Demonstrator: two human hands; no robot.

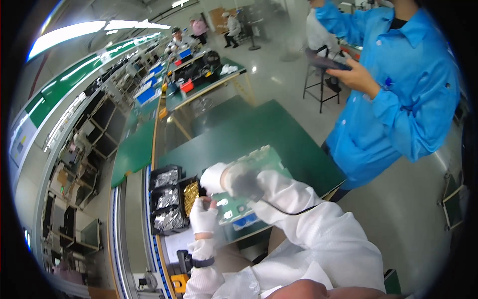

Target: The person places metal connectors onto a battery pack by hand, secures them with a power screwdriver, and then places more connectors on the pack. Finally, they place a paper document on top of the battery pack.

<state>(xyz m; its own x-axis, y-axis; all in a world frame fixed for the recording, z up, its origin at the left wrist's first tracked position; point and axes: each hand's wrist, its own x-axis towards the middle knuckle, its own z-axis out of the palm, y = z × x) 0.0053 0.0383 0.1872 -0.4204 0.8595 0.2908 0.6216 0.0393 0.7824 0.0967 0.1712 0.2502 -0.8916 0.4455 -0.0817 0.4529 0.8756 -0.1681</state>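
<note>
My left hand, in a white glove with bare fingertips, is beside the black bin of brass-coloured small parts. Its fingers are curled together at the tips; whatever they hold, if anything, is too small to make out. Just beyond it, my right hand, also white-gloved, reaches across to the same bin's far corner, with its fingers hidden from view. Under my right forearm lies a pale green, translucent tray or panel with cut-outs, partly covered by the sleeve. A blue piece shows at its near edge.
Black bins of silvery packets or parts stand left of the brass parts. The green tabletop stretches away to the right. A person in a blue work coat stands at its right side. A rail runs along the left.
</note>
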